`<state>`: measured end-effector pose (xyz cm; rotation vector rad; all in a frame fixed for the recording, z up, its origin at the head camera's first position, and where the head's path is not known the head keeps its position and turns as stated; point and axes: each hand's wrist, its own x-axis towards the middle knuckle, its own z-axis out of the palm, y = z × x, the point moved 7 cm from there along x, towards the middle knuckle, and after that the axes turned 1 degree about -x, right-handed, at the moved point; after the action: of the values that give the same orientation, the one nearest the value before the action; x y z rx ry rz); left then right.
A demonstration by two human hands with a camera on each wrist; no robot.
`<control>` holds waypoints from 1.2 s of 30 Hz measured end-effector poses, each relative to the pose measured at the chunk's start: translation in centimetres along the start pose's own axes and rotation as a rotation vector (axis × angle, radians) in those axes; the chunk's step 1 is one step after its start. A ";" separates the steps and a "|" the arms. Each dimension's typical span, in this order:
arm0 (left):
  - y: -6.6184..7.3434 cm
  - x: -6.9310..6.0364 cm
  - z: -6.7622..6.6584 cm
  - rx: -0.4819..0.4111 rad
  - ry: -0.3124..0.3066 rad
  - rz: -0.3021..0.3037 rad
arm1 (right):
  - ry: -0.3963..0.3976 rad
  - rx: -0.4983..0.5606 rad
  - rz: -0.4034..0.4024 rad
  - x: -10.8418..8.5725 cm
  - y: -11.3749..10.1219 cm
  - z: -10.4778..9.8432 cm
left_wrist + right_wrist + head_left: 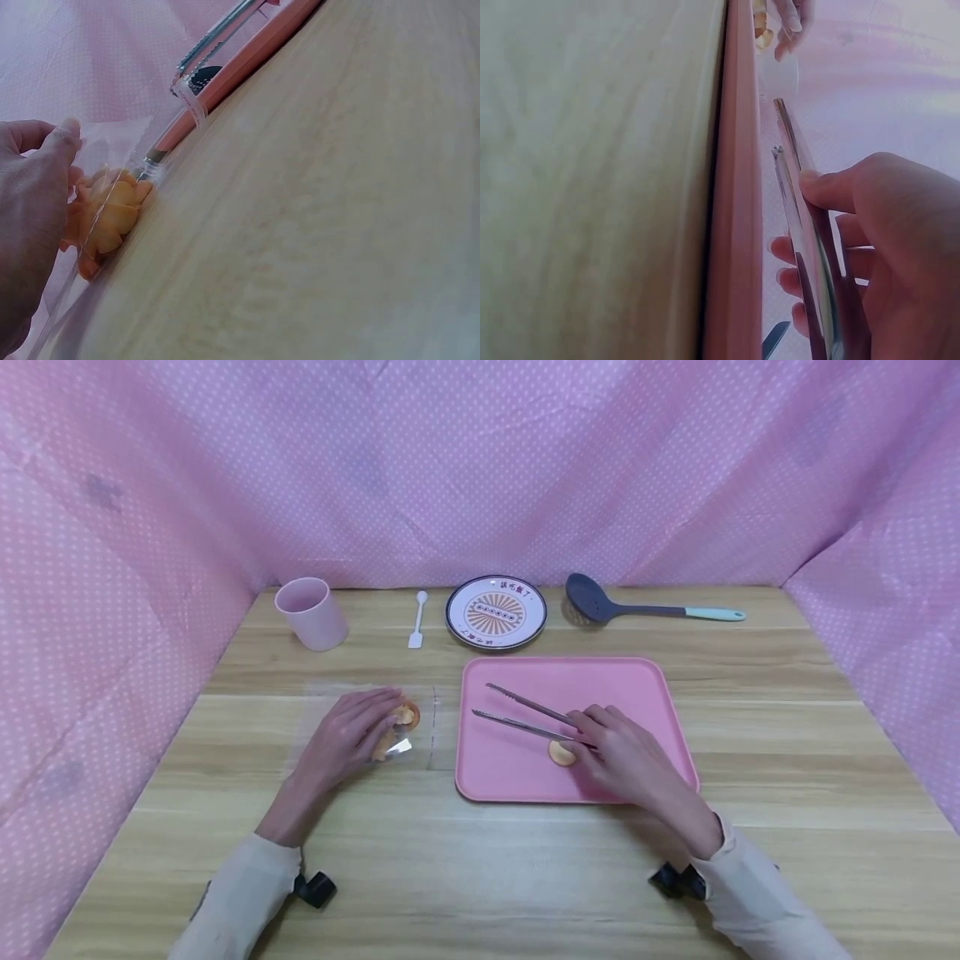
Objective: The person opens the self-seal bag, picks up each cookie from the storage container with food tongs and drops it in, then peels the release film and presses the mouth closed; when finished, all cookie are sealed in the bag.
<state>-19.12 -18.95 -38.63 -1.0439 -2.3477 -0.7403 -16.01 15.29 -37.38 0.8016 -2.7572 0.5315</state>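
Note:
My left hand [348, 731] is over a clear plastic bag [432, 727] on the left of the table. The left wrist view shows its thumb and forefinger pinching the film. Several golden, round-edged biscuits [112, 214] are bunched inside, partly covered by the hand in the head view. On the right, my right hand [618, 752] grips metal tongs [522, 727] above a pink tray [495, 777]. The tongs' arms are spread, their tips pointing left with nothing between them. One pale round biscuit [561, 754] lies on the tray below the tongs, close to the fingers.
Along the back stand a pink cup [315, 618], a small white spoon [418, 620], a patterned plate [496, 612] and a dark skimmer [592, 600] with a mint handle. Pink dotted cloth [480, 468] hangs behind and at both sides of the wooden table [465, 877].

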 end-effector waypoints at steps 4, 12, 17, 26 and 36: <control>0.0 -0.1 -0.1 -0.004 0.004 0.005 | -0.010 0.006 0.008 -0.2 0.2 0.0; 0.1 0.0 -0.1 -0.006 0.015 0.029 | -0.006 0.013 -0.004 -0.9 0.8 -0.6; 0.2 0.1 -0.1 0.000 0.015 0.042 | -0.024 0.014 -0.006 -1.9 1.5 -1.1; 0.2 0.1 -0.1 -0.003 0.032 0.052 | -0.017 -0.014 -0.023 -4.1 2.7 -2.5; 0.2 -0.1 -0.1 0.008 0.024 0.036 | 0.010 -0.023 -0.097 -5.8 3.6 -4.0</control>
<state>-18.93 -18.97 -38.51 -1.0657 -2.3039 -0.7258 -12.81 22.46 -36.55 0.9194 -2.6935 0.4827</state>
